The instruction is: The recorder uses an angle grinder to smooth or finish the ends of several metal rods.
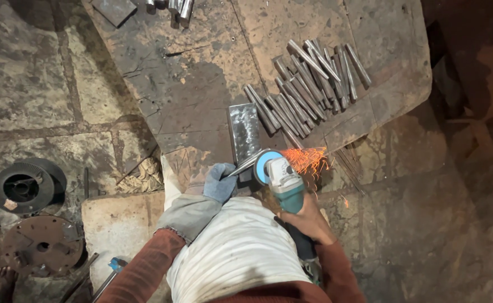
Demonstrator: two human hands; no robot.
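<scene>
Grinding a thin steel rod (245, 165), the gloved left hand (219, 182) pinches it against the steel block (245, 132) on the floor plate (190, 84), while the right hand (308, 219) grips the angle grinder (280, 179); sparks should fly away from the rod pile (308, 84).

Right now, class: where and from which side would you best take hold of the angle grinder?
Probably by the teal rear body of the angle grinder, coming from behind as the right hand does. The spinning disc at its front end throws sparks, so stay clear there.
</scene>
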